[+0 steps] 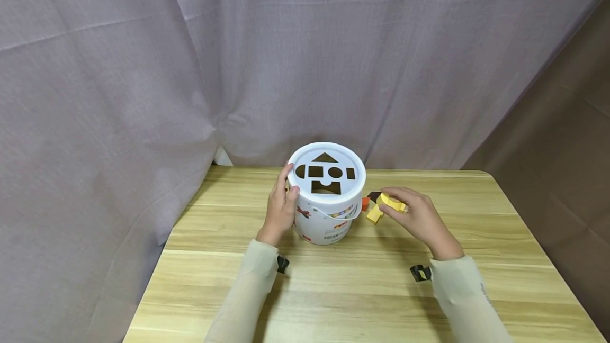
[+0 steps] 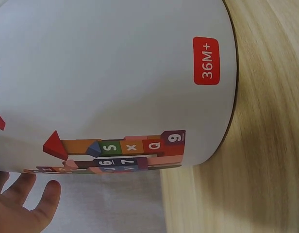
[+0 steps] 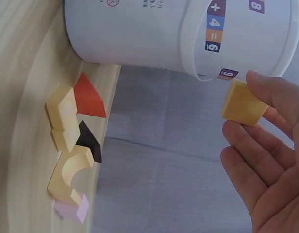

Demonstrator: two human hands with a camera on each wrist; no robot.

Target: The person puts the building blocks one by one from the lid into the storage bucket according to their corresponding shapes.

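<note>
A light wooden table (image 1: 476, 258) is seen in front of a mauve draped curtain (image 1: 143, 68). The left hand (image 1: 281, 206) is laid against the side of a white round plastic bucket (image 1: 329, 224), fingers loosely curved up to the edge of its white lid with shape cut-outs (image 1: 326, 173). A yellow wooden block (image 3: 243, 104) is pinched in the fingertips of the right hand (image 1: 415, 216), just to the right of the bucket. Under that hand, on the table, lie a red wooden triangle (image 3: 89, 97), a black wooden piece (image 3: 89, 141), a yellow arch block (image 3: 71, 174) and a pale pink block (image 3: 72, 210).
</note>
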